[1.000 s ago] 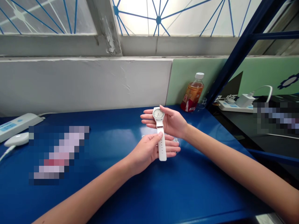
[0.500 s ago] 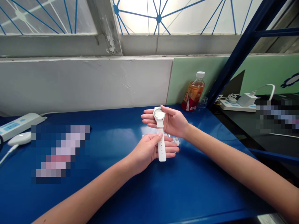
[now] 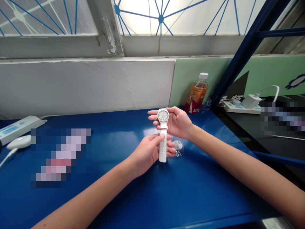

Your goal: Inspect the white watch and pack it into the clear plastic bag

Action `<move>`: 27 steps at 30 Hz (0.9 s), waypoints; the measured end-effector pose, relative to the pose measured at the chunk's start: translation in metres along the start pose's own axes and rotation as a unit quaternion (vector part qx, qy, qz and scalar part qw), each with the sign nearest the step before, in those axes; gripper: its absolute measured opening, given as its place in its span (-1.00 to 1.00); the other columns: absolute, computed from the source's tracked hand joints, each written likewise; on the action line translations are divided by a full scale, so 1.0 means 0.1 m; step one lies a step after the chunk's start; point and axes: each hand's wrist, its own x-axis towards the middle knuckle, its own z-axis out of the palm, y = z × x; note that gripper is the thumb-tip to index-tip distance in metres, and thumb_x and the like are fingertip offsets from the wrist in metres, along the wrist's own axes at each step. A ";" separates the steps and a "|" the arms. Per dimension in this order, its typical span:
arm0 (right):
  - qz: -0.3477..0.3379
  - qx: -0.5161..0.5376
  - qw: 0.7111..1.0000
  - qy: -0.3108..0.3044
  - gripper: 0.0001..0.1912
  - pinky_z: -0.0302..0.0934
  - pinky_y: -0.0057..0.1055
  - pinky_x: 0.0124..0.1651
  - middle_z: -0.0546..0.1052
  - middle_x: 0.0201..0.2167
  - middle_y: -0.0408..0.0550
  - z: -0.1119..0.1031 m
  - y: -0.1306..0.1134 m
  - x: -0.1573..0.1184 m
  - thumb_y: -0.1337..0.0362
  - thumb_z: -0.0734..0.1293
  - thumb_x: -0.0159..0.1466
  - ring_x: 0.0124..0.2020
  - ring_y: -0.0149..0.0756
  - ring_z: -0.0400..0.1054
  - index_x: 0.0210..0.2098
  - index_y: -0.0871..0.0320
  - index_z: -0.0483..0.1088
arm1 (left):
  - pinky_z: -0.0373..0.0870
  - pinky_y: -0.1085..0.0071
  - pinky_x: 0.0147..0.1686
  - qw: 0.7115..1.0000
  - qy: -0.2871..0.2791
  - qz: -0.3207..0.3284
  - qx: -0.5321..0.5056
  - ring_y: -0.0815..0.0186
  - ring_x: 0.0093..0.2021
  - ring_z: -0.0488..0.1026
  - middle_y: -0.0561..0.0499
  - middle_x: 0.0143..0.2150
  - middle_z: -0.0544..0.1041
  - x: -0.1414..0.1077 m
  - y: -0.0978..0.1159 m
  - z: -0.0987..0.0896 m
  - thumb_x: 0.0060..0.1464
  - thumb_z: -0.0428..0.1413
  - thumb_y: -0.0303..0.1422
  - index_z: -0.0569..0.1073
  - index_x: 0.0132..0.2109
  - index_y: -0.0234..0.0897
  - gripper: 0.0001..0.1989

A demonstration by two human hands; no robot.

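Observation:
A white wristwatch (image 3: 163,115) is held above the blue table in the head view, its round dial facing up and its long perforated strap pointing toward me. My left hand (image 3: 152,149) pinches that strap between the thumb on top and the fingers beneath. Around the watch case, my right hand (image 3: 177,122) has its thumb at the edge and its fingers behind, closed on it. A small clear and white object (image 3: 178,147) lies on the table just beyond my left fingertips; its kind is unclear.
An orange-labelled drink bottle (image 3: 196,95) stands by the wall, next to a clear cup-like item (image 3: 206,105). At left are a white power strip (image 3: 22,127), a white charger-like device (image 3: 20,142) and a blurred-out item (image 3: 63,154). A blue metal post (image 3: 234,60) rises at right.
The watch has turned slightly, so its dial markings show more clearly. My left fingers have curled in and shifted left, uncovering more of the clear object behind them.

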 end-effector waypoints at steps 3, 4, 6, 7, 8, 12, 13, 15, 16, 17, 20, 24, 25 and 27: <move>-0.018 -0.010 1.000 0.005 -0.51 0.36 -0.40 -0.24 0.57 -0.30 0.06 0.00 -0.03 -0.01 0.21 0.03 0.42 -0.36 -0.31 0.43 0.01 0.42 0.44 | 0.49 0.42 -0.35 0.999 -0.018 0.036 -0.011 0.38 -0.45 0.50 -0.03 -0.40 0.51 0.00 0.00 -0.02 0.22 0.19 -0.33 0.48 -0.14 -0.46 -0.79; -0.028 -0.020 0.999 0.011 -0.55 0.36 -0.43 -0.26 0.55 -0.35 0.00 0.01 -0.03 -0.02 0.19 0.09 0.43 -0.39 -0.35 0.41 -0.01 0.39 0.46 | 0.48 0.44 -0.37 0.999 -0.028 0.046 -0.006 0.40 -0.46 0.48 -0.01 -0.40 0.51 0.00 0.00 -0.01 0.19 0.22 -0.32 0.48 -0.12 -0.45 -0.77; -0.059 -0.048 0.997 0.033 -0.66 0.33 -0.50 -0.32 0.49 -0.45 -0.12 0.01 -0.02 -0.02 0.16 0.23 0.39 -0.45 -0.43 0.36 -0.11 0.30 0.51 | 0.47 0.45 -0.35 0.997 -0.042 0.063 0.009 0.41 -0.45 0.49 -0.01 -0.35 0.52 0.00 0.00 0.00 0.15 0.27 -0.33 0.48 -0.08 -0.43 -0.73; -0.077 -0.065 0.994 0.046 -0.72 0.31 -0.53 -0.35 0.46 -0.50 -0.16 0.01 -0.01 -0.01 0.15 0.30 0.35 -0.49 -0.46 0.34 -0.19 0.26 0.53 | 0.48 0.44 -0.32 0.997 -0.045 0.068 0.017 0.40 -0.42 0.50 -0.03 -0.32 0.54 -0.01 -0.01 0.01 0.14 0.28 -0.33 0.48 -0.07 -0.43 -0.72; -0.093 -0.081 0.991 0.059 -0.76 0.29 -0.56 -0.39 0.43 -0.55 -0.20 0.01 0.01 -0.01 0.15 0.37 0.31 -0.52 -0.49 0.31 -0.28 0.22 0.54 | 0.48 0.43 -0.29 0.996 -0.047 0.068 0.023 0.37 -0.39 0.52 -0.06 -0.29 0.56 -0.01 -0.02 0.02 0.14 0.27 -0.33 0.49 -0.06 -0.44 -0.71; -0.107 -0.111 0.983 0.096 -0.79 0.32 -0.57 -0.32 0.48 -0.53 -0.21 0.04 0.04 0.00 0.14 0.49 0.18 -0.47 -0.49 0.38 -0.41 0.17 0.51 | 0.50 0.34 -0.19 0.997 -0.062 0.035 0.037 0.23 -0.27 0.60 -0.25 -0.19 0.61 -0.04 -0.05 0.06 0.29 0.12 -0.30 0.49 -0.04 -0.51 -0.71; -0.095 -0.109 0.985 0.090 -0.79 0.36 -0.53 -0.23 0.52 -0.47 -0.18 0.06 0.04 -0.01 0.14 0.47 0.20 -0.39 -0.45 0.44 -0.38 0.17 0.52 | 0.51 0.30 -0.16 0.997 -0.064 0.027 0.035 0.18 -0.24 0.61 -0.30 -0.16 0.62 -0.04 -0.05 0.06 0.32 0.07 -0.32 0.49 -0.03 -0.52 -0.71; -0.060 -0.104 0.992 0.040 -0.76 0.36 -0.39 0.00 0.60 -0.28 -0.07 0.08 0.04 -0.02 0.12 0.40 0.27 -0.19 -0.33 0.50 -0.22 0.18 0.54 | 0.51 0.24 -0.12 0.998 -0.060 0.019 0.031 0.12 -0.17 0.62 -0.35 -0.13 0.62 -0.05 -0.04 0.07 0.36 0.01 -0.34 0.49 -0.05 -0.53 -0.71; -0.040 -0.102 0.994 0.004 -0.73 0.32 -0.32 0.10 0.61 -0.17 -0.01 0.09 0.04 -0.03 0.14 0.35 0.31 -0.09 -0.28 0.49 -0.12 0.19 0.53 | 0.52 0.22 -0.11 0.998 -0.052 0.017 0.030 0.10 -0.16 0.62 -0.37 -0.12 0.62 -0.05 -0.03 0.07 0.37 -0.01 -0.35 0.50 -0.06 -0.54 -0.71; -0.026 -0.100 0.994 -0.030 -0.71 0.26 -0.27 0.17 0.60 -0.08 0.03 0.09 0.03 -0.04 0.17 0.31 0.34 0.00 -0.24 0.47 -0.04 0.20 0.50 | 0.52 0.22 -0.10 0.998 -0.046 0.014 0.031 0.10 -0.16 0.63 -0.37 -0.12 0.62 -0.05 -0.02 0.08 0.37 -0.02 -0.36 0.50 -0.08 -0.55 -0.70; -0.026 -0.095 0.993 -0.069 -0.70 0.15 -0.25 0.28 0.54 0.08 0.05 0.10 0.01 -0.06 0.33 0.21 0.38 0.14 -0.24 0.40 0.05 0.21 0.45 | 0.52 0.21 -0.11 0.999 -0.040 -0.001 0.037 0.08 -0.16 0.63 -0.40 -0.12 0.61 -0.04 -0.01 0.08 0.38 -0.04 -0.37 0.50 -0.09 -0.55 -0.70; -0.027 -0.081 0.995 -0.060 -0.67 0.25 -0.31 0.22 0.53 0.09 0.08 0.08 -0.02 -0.06 0.45 0.16 0.39 0.12 -0.23 0.43 0.07 0.27 0.41 | 0.50 0.17 -0.05 0.998 -0.052 -0.005 0.025 0.05 -0.10 0.62 -0.41 -0.08 0.60 -0.04 -0.02 0.07 0.37 -0.02 -0.39 0.49 -0.05 -0.55 -0.72; -0.019 -0.079 0.995 -0.059 -0.67 0.31 -0.35 0.16 0.54 0.07 0.09 0.06 -0.02 -0.06 0.45 0.15 0.40 0.08 -0.25 0.46 0.09 0.28 0.39 | 0.49 0.16 -0.03 0.998 -0.057 -0.006 0.020 0.04 -0.08 0.61 -0.41 -0.06 0.60 -0.04 -0.02 0.07 0.36 -0.02 -0.39 0.49 -0.03 -0.55 -0.72; -0.006 -0.075 0.995 -0.059 -0.66 0.41 -0.46 -0.01 0.56 0.05 0.09 0.03 -0.03 -0.06 0.45 0.14 0.42 -0.02 -0.31 0.51 0.14 0.27 0.34 | 0.46 0.14 0.01 0.997 -0.073 -0.008 0.014 0.02 -0.04 0.59 -0.41 -0.03 0.58 -0.05 -0.02 0.07 0.36 -0.01 -0.39 0.48 0.00 -0.55 -0.72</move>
